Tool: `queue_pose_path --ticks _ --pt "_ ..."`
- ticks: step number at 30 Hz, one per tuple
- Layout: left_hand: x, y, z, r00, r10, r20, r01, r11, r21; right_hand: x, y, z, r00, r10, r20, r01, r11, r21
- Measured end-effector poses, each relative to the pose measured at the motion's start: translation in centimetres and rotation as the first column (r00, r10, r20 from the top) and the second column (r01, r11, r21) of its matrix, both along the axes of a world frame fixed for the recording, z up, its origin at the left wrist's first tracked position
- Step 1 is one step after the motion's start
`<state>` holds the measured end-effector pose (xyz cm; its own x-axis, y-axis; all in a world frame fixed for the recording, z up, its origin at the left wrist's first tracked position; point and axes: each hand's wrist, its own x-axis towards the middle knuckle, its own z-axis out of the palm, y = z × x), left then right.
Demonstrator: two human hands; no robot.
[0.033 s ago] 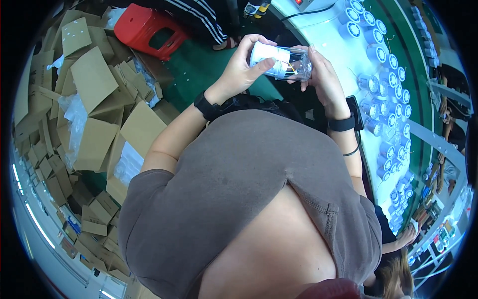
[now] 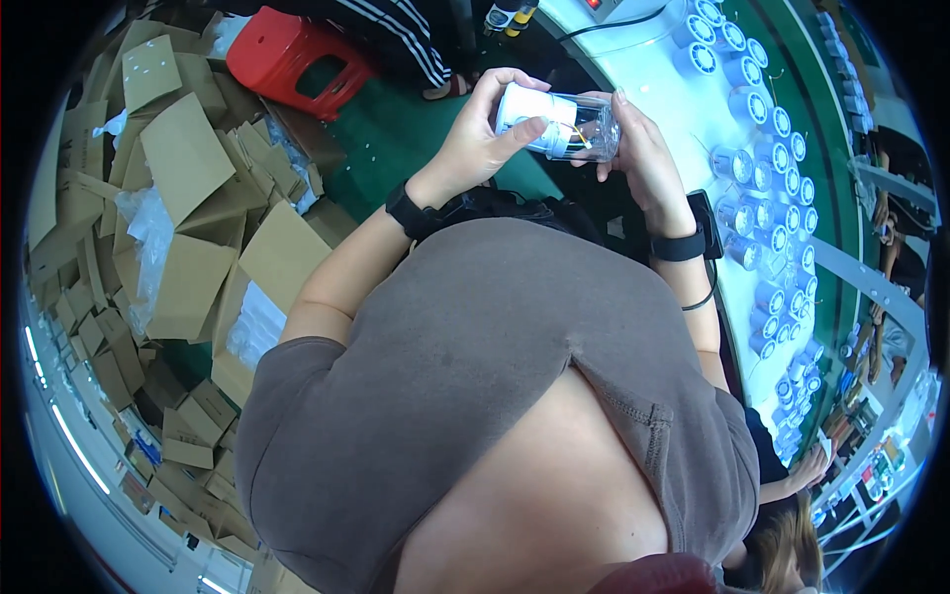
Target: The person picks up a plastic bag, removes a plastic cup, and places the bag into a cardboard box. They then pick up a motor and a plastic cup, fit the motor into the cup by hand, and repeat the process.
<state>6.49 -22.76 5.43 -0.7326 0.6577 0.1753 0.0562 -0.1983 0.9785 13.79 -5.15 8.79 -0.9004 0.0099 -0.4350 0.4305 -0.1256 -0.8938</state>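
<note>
White plastic, by the look of it, with a clear end: that's the cup (image 2: pixel 539 104) up in both hands, just left of the table (image 2: pixel 643 59). Left hand (image 2: pixel 477 139) has its thumb pressed on the white part and fingers curled round the far side, so basically pinching it. Right hand (image 2: pixel 648 148) wraps the clear end, one fingertip up top, others tucked below; can't tell how hard it squeezes.

Tips imo: keep both ends in line, hold the white half firmly and go light on the clear one, since I reckon it could smudge or crack. Watch that the yellow strip (image 2: pixel 582 136) showing through the clear wall doesn't get bent or trapped. Loads of similar cups (image 2: pixel 702 59) stand on the table, so mind your elbow.

Versus the earlier frame? Pretty much nothing. Same grip, same tilt, and the red stool (image 2: pixel 262 45), well left of the table, hasn't budged either.
</note>
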Motion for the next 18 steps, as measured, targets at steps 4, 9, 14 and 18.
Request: queue_pose_path --ticks 4,9,14,18 --pt "-0.1 0.0 -0.2 0.997 0.022 0.068 -0.023 1.0 0.001 0.6 -1.1 -0.3 1.0 -0.006 -0.008 0.005 0.995 -0.095" --pt "0.5 0.0 0.1 0.879 -0.022 0.476 -0.026 0.995 0.093 1.1 -2.0 0.0 0.966 0.09 -0.242 -0.057 0.988 0.14" --pt "0.8 0.3 0.5 0.921 -0.022 0.389 -0.009 0.997 0.077 1.0 -2.6 -0.2 0.965 0.083 -0.249 -0.057 0.992 0.109" --pt "0.9 0.5 0.7 0.943 -0.012 0.333 -0.02 0.996 0.09 1.3 -2.6 0.0 0.967 0.042 -0.249 -0.025 0.997 0.072"
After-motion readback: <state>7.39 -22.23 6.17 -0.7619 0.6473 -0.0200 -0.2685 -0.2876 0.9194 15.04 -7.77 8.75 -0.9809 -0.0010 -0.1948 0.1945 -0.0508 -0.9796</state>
